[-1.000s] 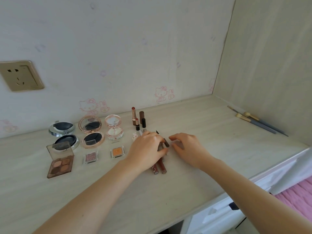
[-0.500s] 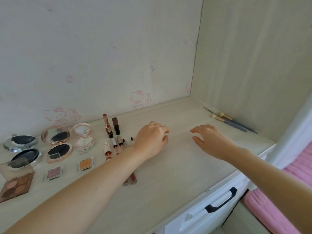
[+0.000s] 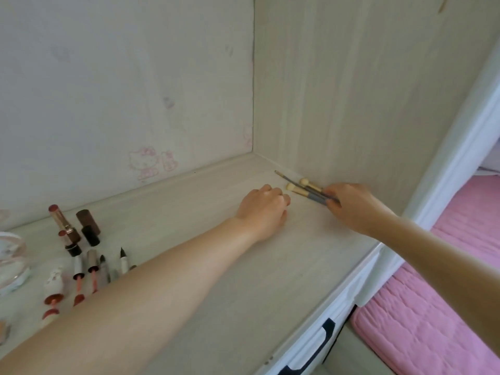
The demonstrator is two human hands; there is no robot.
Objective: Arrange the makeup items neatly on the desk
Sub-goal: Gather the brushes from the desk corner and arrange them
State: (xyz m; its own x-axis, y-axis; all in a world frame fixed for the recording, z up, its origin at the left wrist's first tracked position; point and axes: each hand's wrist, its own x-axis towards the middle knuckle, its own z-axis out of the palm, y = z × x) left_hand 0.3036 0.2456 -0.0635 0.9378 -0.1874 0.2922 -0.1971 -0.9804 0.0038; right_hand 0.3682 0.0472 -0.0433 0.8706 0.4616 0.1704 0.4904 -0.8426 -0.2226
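Observation:
Three makeup brushes (image 3: 303,191) with pale bristles and grey-blue handles lie against the right side panel at the far right of the desk (image 3: 243,280). My right hand (image 3: 351,207) grips their handles with curled fingers. My left hand (image 3: 263,208) rests on the desk just left of the bristles, fingers loosely curled and holding nothing. At the left, lipsticks (image 3: 63,226), lip glosses (image 3: 78,277) and liner pens (image 3: 123,259) lie in rows, partly hidden by my left forearm. A round compact (image 3: 10,263) shows at the left edge.
The back wall with pink cartoon stickers (image 3: 146,162) and the wooden side panel (image 3: 365,104) close in the corner. A white drawer with a black handle (image 3: 322,339) sits under the desk edge. A pink bed (image 3: 433,307) lies to the right.
The view has swung right. Both hands moved from the lipstick rows to the right corner, and my right hand has taken hold of the brush handles.

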